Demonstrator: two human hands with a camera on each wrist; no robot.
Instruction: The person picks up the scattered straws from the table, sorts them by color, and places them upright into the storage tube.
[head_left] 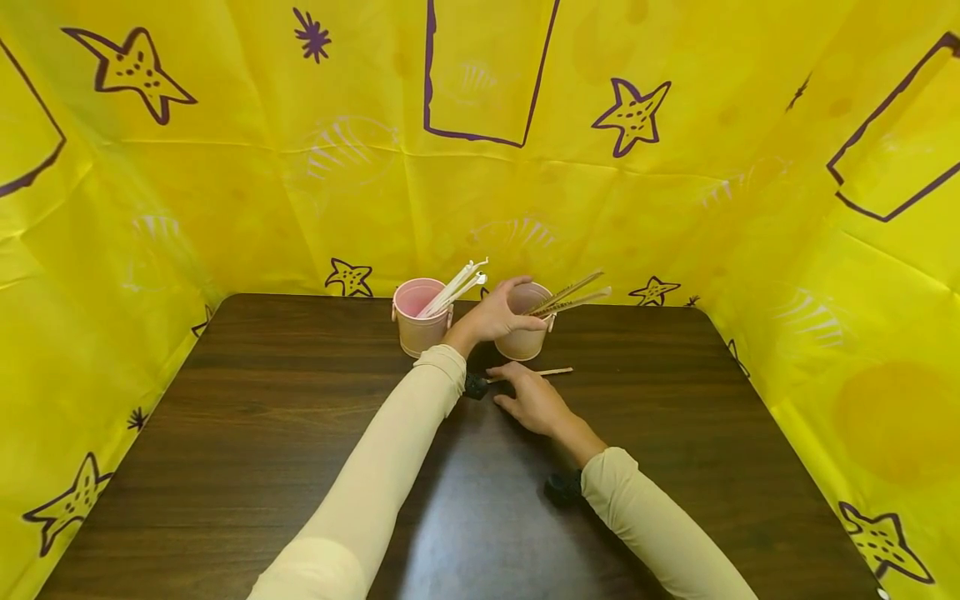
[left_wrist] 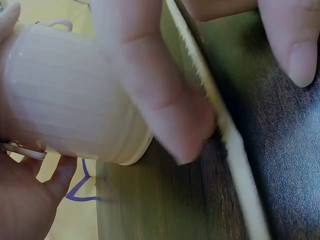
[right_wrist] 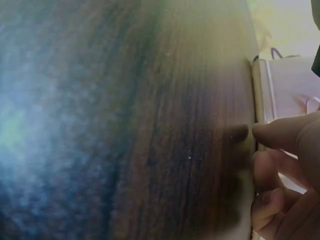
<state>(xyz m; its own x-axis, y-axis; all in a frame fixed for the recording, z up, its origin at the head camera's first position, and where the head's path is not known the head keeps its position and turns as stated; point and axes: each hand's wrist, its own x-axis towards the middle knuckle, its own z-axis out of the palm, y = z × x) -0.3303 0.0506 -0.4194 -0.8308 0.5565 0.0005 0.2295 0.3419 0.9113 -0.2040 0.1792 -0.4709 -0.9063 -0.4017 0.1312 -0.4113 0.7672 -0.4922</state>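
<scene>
My left hand (head_left: 495, 318) reaches across and grips the right-hand pinkish bucket (head_left: 520, 344) around its side. In the left wrist view, its fingers lie along the bucket (left_wrist: 65, 95). In front of that bucket, a thin beige stick (head_left: 557, 371) lies on the table; its exact kind is unclear. Fingertips of my right hand (head_left: 534, 404) touch it, while the thumb stands apart from it. Close up in the left wrist view, the stick (left_wrist: 242, 175) has dark marks along one part. Brown sticks with dark print (head_left: 573, 289) lean out of the right-hand bucket.
A pink bucket (head_left: 420, 333) with slender white items (head_left: 459, 289) leaning out stands to the left, near the back edge. The dark wood table (head_left: 262, 400) is enclosed by a yellow patterned cloth (head_left: 240, 192). My left forearm crosses above the table's middle.
</scene>
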